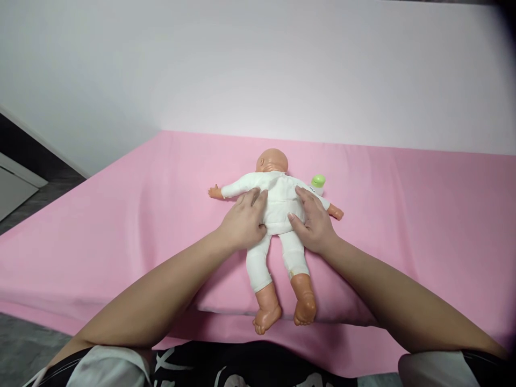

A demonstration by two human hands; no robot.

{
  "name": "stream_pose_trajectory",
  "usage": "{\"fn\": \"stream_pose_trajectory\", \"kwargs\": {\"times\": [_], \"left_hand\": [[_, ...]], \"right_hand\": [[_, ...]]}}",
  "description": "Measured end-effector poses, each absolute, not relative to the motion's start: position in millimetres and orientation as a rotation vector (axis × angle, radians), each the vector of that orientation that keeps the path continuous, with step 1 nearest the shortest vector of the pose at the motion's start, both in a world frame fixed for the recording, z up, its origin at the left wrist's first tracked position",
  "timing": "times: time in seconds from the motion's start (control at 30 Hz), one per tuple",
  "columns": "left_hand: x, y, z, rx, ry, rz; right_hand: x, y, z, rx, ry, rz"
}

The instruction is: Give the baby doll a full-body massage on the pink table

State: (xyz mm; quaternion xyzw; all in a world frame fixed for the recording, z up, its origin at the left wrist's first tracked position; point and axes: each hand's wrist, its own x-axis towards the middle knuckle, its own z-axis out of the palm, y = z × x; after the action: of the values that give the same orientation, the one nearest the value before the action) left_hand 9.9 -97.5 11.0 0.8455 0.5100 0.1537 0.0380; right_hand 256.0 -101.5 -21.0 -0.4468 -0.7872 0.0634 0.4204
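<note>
Pink sheeting (403, 215) covers the surface below a white wall, where a doll (278, 201) in white lies face down, its 2 flanks pressed by the open left hand (245, 220) and open right hand (312, 221), a green-capped bottle (318, 183) just beyond its right shoulder.

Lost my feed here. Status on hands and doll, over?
Left hand and right hand flat on doll, face down on pink sheet. Green-capped bottle beside its shoulder.
</note>
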Motion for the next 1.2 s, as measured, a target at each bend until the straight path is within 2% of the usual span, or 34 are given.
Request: {"fn": "stream_pose_trajectory", "kwargs": {"times": [0.2,0.37,0.5,0.67,0.8,1.07,1.2], "left_hand": [[10,-102,14,2.632,1.714,0.585],[11,-113,17,2.886,1.351,0.802],[17,-115,17,2.963,1.154,0.637],[23,-110,18,2.894,1.221,0.364],[19,-112,22,2.867,1.186,0.384],[17,-111,20,2.974,1.252,0.76],[20,-107,20,2.83,1.268,0.516]], "right_hand": [[254,-99,-25,-1.146,-2.102,0.13],[247,-111,-17,-1.108,-2.01,-0.034],[242,-119,-12,-1.081,-2.183,0.013],[238,-124,-9,-1.128,-2.336,0.172],[238,-131,-6,-1.03,-2.374,0.219],[238,-122,-12,-0.979,-2.177,0.016],[237,-115,-14,-1.038,-2.26,0.197]]}}
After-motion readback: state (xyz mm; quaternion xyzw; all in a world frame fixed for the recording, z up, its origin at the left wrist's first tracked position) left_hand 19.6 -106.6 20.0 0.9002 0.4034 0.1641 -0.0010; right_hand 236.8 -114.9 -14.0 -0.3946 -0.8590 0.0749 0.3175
